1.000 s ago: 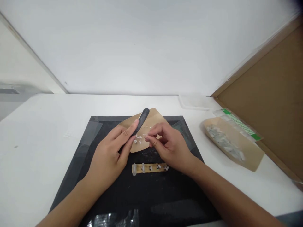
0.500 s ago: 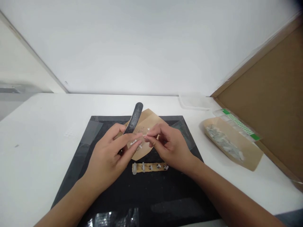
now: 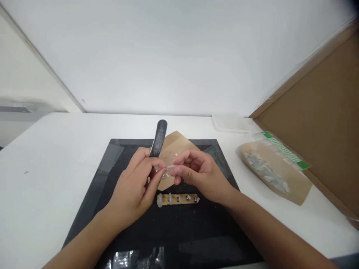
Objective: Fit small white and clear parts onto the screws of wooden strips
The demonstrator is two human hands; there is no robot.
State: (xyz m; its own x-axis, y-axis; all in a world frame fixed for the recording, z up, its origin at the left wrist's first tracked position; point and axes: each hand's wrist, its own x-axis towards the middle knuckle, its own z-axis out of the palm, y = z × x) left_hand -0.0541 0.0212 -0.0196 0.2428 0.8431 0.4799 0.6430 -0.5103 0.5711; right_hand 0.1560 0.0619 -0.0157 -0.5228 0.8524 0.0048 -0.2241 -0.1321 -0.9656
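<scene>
Between my fingertips, above a brown paper piece (image 3: 176, 139), is a small translucent false nail (image 3: 170, 166). My left hand (image 3: 137, 179) pinches its left end with thumb and forefinger. That same hand also keeps a curved black nail file (image 3: 159, 138) tucked in its fingers, its end pointing up and away. From the other side, the thumb and forefinger of my right hand (image 3: 198, 170) close on the false nail. Nearer to me lies a tan strip (image 3: 183, 198) with several small round metal-looking bits and whitish pieces, including a translucent nail-shaped piece (image 3: 159, 200) at its left end.
A black mat (image 3: 174, 231) lies under my hands on the white table (image 3: 50, 179). To the right, a paper tray (image 3: 297, 188) holds several translucent nail tips (image 3: 265, 170). Behind it are a green-marked clear sheet (image 3: 286, 149) and a clear plastic lid (image 3: 230, 123). A cardboard panel (image 3: 316, 104) rises at right.
My right fingers have opened slightly and shifted down around the false nail, and more of it shows. The nail file has tilted more upright and moved a little left.
</scene>
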